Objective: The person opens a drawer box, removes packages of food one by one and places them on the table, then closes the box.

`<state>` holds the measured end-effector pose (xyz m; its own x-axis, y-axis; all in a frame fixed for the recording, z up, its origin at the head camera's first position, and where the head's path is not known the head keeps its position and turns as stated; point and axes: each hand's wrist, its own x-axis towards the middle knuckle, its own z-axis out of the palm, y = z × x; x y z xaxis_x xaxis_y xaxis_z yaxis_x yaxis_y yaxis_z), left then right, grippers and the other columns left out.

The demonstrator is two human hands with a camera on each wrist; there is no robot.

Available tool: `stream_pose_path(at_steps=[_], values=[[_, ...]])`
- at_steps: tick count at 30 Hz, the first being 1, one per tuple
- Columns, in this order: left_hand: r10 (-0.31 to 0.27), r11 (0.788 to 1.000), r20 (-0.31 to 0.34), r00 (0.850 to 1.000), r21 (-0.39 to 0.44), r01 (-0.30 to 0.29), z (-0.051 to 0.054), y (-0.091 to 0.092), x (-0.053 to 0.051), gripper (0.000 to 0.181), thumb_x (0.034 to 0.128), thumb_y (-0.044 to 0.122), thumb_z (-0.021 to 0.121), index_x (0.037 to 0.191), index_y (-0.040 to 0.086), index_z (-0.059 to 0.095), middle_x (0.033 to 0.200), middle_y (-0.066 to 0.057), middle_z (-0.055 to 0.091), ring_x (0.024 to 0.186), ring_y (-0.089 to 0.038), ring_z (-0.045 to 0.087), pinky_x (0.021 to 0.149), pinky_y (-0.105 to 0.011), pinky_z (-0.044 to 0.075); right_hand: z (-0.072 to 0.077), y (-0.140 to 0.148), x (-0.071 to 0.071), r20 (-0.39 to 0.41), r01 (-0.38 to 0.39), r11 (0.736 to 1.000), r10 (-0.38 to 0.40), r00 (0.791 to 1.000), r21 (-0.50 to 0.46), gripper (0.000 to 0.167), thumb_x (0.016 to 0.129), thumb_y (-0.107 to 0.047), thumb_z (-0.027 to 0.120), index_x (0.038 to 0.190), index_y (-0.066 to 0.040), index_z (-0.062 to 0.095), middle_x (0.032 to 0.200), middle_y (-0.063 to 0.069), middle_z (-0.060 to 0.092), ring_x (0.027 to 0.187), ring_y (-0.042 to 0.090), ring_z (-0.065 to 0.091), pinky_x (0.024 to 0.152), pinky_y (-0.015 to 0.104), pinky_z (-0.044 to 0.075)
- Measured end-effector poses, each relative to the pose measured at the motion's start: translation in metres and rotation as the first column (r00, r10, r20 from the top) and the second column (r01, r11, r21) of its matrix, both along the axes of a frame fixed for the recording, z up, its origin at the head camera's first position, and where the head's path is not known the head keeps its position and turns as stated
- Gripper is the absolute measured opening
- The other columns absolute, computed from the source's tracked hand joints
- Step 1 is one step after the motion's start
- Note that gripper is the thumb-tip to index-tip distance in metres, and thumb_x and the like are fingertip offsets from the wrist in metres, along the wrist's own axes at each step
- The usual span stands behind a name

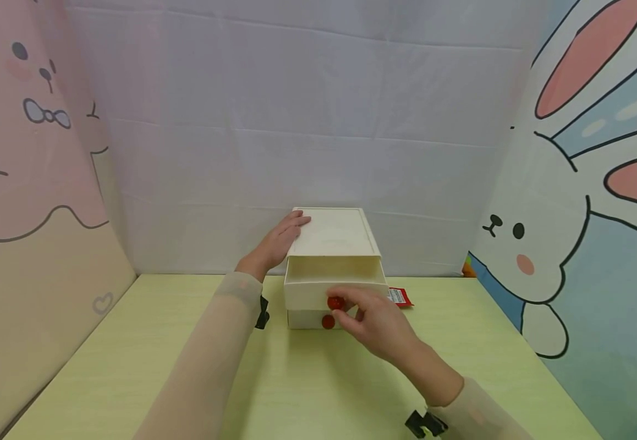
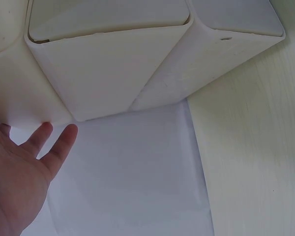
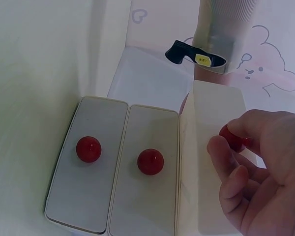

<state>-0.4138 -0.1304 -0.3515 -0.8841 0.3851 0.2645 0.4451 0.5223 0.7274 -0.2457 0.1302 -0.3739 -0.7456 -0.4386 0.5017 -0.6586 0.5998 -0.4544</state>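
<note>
A white box of stacked drawers [image 1: 332,235] stands against the back wall. Its top drawer [image 1: 306,296] is pulled part way out, and the inside that shows looks bare. My right hand [image 1: 379,321] pinches that drawer's round red knob [image 3: 231,139] between thumb and fingers. Two lower drawers with red knobs [image 3: 150,162] are closed, as the right wrist view shows. With fingers extended, my left hand [image 1: 279,241] rests on the upper left edge of the box. In the left wrist view, that hand's fingertips [image 2: 66,135] touch the box's side.
A red and white packet [image 1: 400,297] lies on the pale table [image 1: 175,354] beside the box's right side, partly hidden. Cartoon-printed sheets [image 1: 516,256] hang at both sides, and a plain white sheet [image 1: 307,110] hangs behind.
</note>
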Motion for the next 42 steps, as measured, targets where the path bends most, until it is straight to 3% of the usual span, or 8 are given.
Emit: stream_pose_path(at_steps=[42], values=[[0.004, 1.0, 0.008, 1.0, -0.001, -0.004, -0.001, 0.0, 0.001, 0.058, 0.1199, 0.033, 0.022, 0.171, 0.014, 0.04, 0.187, -0.003, 0.014, 0.174, -0.028, 0.003, 0.14, -0.056, 0.009, 0.003, -0.004, -0.012, 0.042, 0.04, 0.999, -0.041, 0.998, 0.013, 0.033, 0.1, -0.012, 0.08, 0.133, -0.016, 0.078, 0.11, -0.003, 0.079, 0.092, 0.011, 0.07, 0.072, 0.022, 0.057]])
